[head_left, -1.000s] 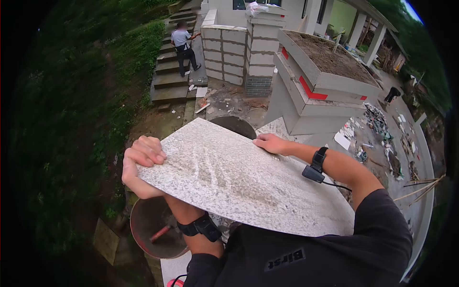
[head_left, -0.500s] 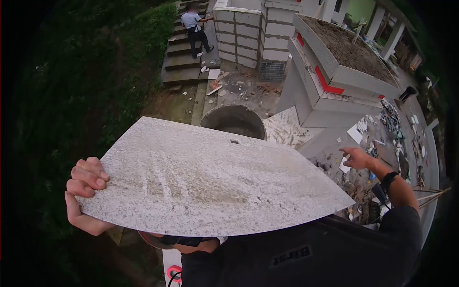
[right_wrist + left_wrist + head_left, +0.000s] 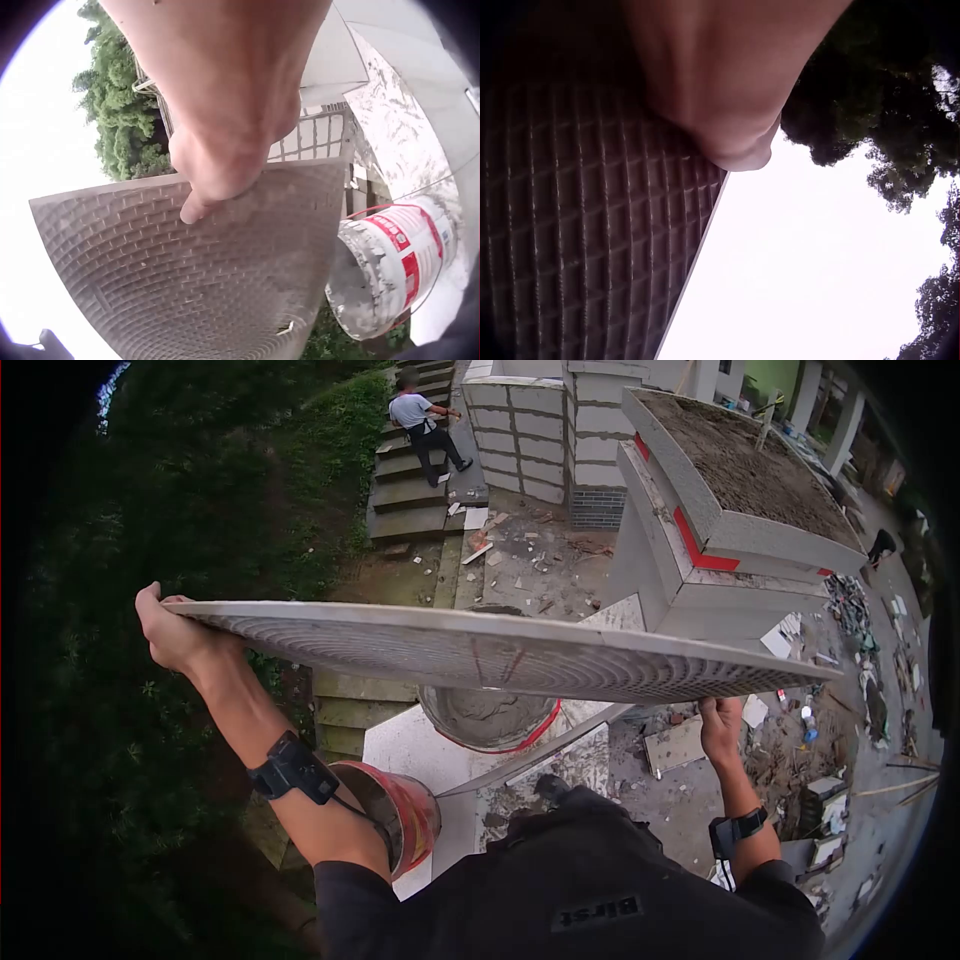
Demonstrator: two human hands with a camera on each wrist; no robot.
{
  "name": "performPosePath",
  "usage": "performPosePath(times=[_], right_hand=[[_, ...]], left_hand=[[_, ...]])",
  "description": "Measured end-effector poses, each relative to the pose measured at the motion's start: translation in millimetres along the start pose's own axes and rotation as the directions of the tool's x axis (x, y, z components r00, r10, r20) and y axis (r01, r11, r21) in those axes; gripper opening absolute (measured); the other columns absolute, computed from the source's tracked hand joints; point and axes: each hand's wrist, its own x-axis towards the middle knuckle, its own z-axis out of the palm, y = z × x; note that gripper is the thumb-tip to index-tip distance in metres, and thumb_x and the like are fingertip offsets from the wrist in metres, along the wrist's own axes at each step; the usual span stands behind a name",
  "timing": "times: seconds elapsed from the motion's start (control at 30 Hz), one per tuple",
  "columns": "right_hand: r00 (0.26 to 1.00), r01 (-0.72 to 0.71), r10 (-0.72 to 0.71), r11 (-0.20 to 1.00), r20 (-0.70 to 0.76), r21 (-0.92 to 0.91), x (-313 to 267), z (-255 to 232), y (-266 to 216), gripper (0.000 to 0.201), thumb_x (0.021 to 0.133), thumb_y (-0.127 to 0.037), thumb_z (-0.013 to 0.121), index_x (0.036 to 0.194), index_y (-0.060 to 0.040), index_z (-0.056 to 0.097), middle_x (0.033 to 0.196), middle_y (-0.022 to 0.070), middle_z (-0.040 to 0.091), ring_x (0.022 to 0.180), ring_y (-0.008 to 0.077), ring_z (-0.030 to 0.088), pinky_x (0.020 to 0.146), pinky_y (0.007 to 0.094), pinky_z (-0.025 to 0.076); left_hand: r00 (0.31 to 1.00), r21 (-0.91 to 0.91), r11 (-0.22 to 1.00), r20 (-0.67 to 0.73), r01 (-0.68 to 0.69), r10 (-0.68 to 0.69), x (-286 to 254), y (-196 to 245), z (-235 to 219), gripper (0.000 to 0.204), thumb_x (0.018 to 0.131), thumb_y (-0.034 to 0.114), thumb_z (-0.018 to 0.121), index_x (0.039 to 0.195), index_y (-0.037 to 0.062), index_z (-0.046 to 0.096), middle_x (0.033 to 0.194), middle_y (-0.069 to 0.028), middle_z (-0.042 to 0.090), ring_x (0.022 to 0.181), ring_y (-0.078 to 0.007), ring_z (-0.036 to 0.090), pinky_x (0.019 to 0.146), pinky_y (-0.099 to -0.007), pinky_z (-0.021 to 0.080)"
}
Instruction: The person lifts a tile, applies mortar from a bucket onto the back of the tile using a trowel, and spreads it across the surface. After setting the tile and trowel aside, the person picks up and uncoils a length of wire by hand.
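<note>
A large tile (image 3: 500,645) is held up in front of the body, seen nearly edge-on with its back facing me. That back shows a raised grid pattern in both wrist views. At the tile's left end my left hand (image 3: 185,635) grips the edge. Beneath the right part, my right hand (image 3: 722,730) holds the lower edge; in the right wrist view its thumb (image 3: 193,208) lies on the gridded back and the other fingers are hidden behind the tile. Under the tile stands a bucket (image 3: 535,732) of grey mortar, partly covered by it.
Near my left forearm is a red-and-white bucket (image 3: 418,810). A soil-filled planter (image 3: 700,595) rises ahead on the right. Rubble and tile scraps (image 3: 835,815) litter the ground at right. Another person (image 3: 420,420) is on the concrete steps (image 3: 408,520) beyond.
The tile has tipped from its speckled face showing to its gridded back showing. My right hand came off the far edge, swung right, and took hold near the right end.
</note>
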Motion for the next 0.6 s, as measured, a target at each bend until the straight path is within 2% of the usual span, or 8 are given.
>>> performPosePath(times=[0.03, 0.07, 0.13, 0.23, 0.3, 0.37, 0.5, 0.6], right_hand=[[1.000, 0.015, -0.014, 0.999, -0.024, 0.050, 12, 3, -13, 0.038, 0.101, -0.038, 0.062, 0.101, 0.0003, 0.065, 0.081, -0.0017, 0.059, 0.072, 0.0072, 0.051, 0.065, 0.0250, 0.042], [0.998, 0.049, -0.045, 0.996, -0.054, 0.071, 28, 5, -12, 0.039, 0.100, -0.038, 0.063, 0.101, 0.0003, 0.065, 0.081, -0.0030, 0.059, 0.071, 0.0064, 0.049, 0.064, 0.0242, 0.041], [0.995, 0.068, -0.060, 0.994, -0.082, 0.091, 57, 10, -11, 0.039, 0.100, -0.039, 0.063, 0.100, 0.0003, 0.065, 0.080, -0.0043, 0.059, 0.070, 0.0056, 0.048, 0.063, 0.0235, 0.040], [0.993, -0.021, 0.038, 0.988, -0.108, 0.153, 87, 40, -7, 0.041, 0.100, -0.041, 0.063, 0.099, 0.0008, 0.066, 0.080, -0.0047, 0.060, 0.069, 0.0049, 0.049, 0.062, 0.0247, 0.041], [0.970, -0.233, 0.241, 0.950, -0.014, 0.209, 108, 55, 5, 0.042, 0.099, -0.041, 0.064, 0.097, 0.0009, 0.067, 0.083, -0.0030, 0.063, 0.072, 0.0051, 0.051, 0.062, 0.0250, 0.042], [0.944, -0.329, 0.328, 0.931, 0.036, 0.158, 125, 67, 20, 0.043, 0.099, -0.041, 0.065, 0.095, 0.0015, 0.067, 0.083, -0.0014, 0.064, 0.071, 0.0059, 0.052, 0.062, 0.0255, 0.043], [0.817, -0.572, 0.554, 0.814, 0.162, 0.101, 145, 92, 37, 0.046, 0.098, -0.041, 0.067, 0.091, 0.0042, 0.067, 0.082, 0.0033, 0.066, 0.071, 0.0095, 0.056, 0.064, 0.0293, 0.047], [0.770, -0.626, 0.620, 0.780, 0.150, -0.010, 152, 106, 71, 0.048, 0.097, -0.041, 0.067, 0.092, 0.0071, 0.067, 0.083, 0.0069, 0.068, 0.073, 0.0130, 0.059, 0.068, 0.0329, 0.049]], left_hand=[[0.999, 0.028, 0.998, 0.004, 0.049, -0.050, 13, -19, 11, 0.032, 0.086, 0.029, 0.064, 0.076, -0.0008, 0.056, 0.070, -0.0042, 0.054, 0.058, -0.0210, 0.055, 0.058, -0.0408, 0.046], [0.996, 0.092, 0.994, 0.057, 0.065, -0.070, 23, -37, 18, 0.037, 0.086, 0.029, 0.065, 0.087, -0.0075, 0.059, 0.080, -0.0081, 0.061, 0.068, -0.0230, 0.062, 0.064, -0.0436, 0.050], [0.990, 0.237, 0.969, 0.104, 0.070, -0.096, 48, -90, 25, 0.043, 0.088, 0.035, 0.069, 0.087, -0.0081, 0.063, 0.085, -0.0105, 0.066, 0.077, -0.0215, 0.064, 0.068, -0.0413, 0.051], [0.990, 0.673, 0.740, 0.106, -0.007, -0.088, 76, -175, 10, 0.067, 0.090, 0.051, 0.067, 0.102, -0.0152, 0.068, 0.099, -0.0183, 0.072, 0.087, -0.0283, 0.067, 0.082, -0.0443, 0.051], [0.979, 0.846, 0.532, 0.146, -0.049, -0.142, 69, -212, 1, 0.080, 0.089, 0.062, 0.064, 0.108, -0.0155, 0.067, 0.110, -0.0239, 0.072, 0.098, -0.0340, 0.068, 0.088, -0.0459, 0.049], [0.953, 0.939, 0.340, 0.148, -0.051, -0.266, 69, -247, -12, 0.086, 0.089, 0.067, 0.061, 0.117, -0.0141, 0.064, 0.122, -0.0258, 0.067, 0.112, -0.0362, 0.065, 0.095, -0.0460, 0.049], [0.834, 0.982, 0.172, 0.159, -0.078, -0.529, 83, -325, -48, 0.085, 0.089, 0.058, 0.068, 0.136, -0.0110, 0.053, 0.139, -0.0258, 0.056, 0.126, -0.0362, 0.058, 0.104, -0.0446, 0.046], [0.794, 0.983, 0.114, 0.182, -0.142, -0.580, 100, -379, -79, 0.082, 0.085, 0.054, 0.074, 0.131, -0.0118, 0.057, 0.137, -0.0276, 0.058, 0.126, -0.0373, 0.058, 0.104, -0.0443, 0.046]])
